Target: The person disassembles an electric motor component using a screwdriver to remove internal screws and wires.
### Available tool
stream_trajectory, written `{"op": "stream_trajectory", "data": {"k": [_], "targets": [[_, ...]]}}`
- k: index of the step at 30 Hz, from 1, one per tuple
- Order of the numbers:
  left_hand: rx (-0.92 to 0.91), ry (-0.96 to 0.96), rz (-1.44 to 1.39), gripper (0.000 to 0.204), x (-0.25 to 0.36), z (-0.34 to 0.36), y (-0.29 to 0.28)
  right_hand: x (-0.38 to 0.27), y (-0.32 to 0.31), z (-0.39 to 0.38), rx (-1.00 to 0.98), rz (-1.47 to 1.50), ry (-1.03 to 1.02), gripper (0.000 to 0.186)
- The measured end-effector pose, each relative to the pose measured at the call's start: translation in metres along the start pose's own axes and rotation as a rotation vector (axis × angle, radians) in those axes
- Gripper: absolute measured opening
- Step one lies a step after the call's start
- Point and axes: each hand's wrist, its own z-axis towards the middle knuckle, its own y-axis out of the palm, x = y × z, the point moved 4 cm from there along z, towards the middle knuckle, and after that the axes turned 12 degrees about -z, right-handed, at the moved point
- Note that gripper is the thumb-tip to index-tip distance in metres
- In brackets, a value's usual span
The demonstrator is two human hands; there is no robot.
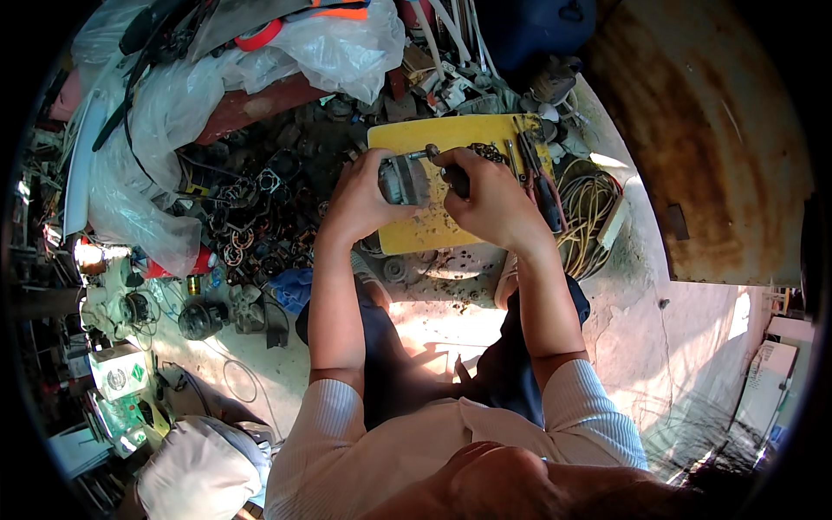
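My left hand (359,198) is closed around a grey metal motor housing (404,184), its thumb along the near side. The housing is held over a yellow board (433,236). My right hand (492,198) grips a dark-handled hand tool (457,180). A metal part at the tool's far end meets the upper edge of the housing; its exact kind is too small to tell. Right of my right hand, pliers (548,204) and several slim tools lie on the board's edge. Dark crumbs of dirt are scattered on the yellow surface.
Greasy motor parts (251,208) are heaped to the left, beside crumpled clear plastic sheeting (147,186). A coil of yellowish cable (589,221) lies right of the board. A blue container (537,30) stands at the back, and a rusty metal panel (719,147) at the right.
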Motion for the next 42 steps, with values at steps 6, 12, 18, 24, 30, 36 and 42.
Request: {"op": "stream_trajectory", "data": {"k": [6, 12, 18, 24, 30, 36, 42], "targets": [[-0.017, -0.001, -0.039, 0.085, -0.003, 0.001, 0.001, 0.010, 0.005, 0.009, 0.150, 0.060, -0.095, 0.025], [-0.100, 0.006, -0.066, 0.083, -0.004, 0.002, 0.004, 0.024, 0.003, 0.025, 0.396, 0.029, 0.026, 0.028], [-0.129, -0.017, -0.058, 0.085, -0.005, 0.000, 0.007, 0.039, 0.013, 0.053, 0.463, -0.069, 0.023, 0.037], [-0.052, 0.018, 0.187, 0.094, 0.001, -0.010, 0.021, 0.029, 0.012, 0.050, 0.433, -0.091, -0.006, 0.038], [-0.009, 0.052, 0.209, 0.101, 0.003, -0.009, 0.030, 0.024, 0.016, 0.048, 0.442, -0.162, -0.056, 0.031], [0.053, 0.085, 0.197, 0.103, -0.008, -0.010, 0.032, 0.011, 0.026, 0.031, 0.440, -0.151, -0.119, 0.028], [0.092, 0.144, 0.223, 0.098, -0.008, -0.011, 0.032, 0.022, 0.034, 0.010, 0.436, 0.078, -0.034, 0.026]]}}
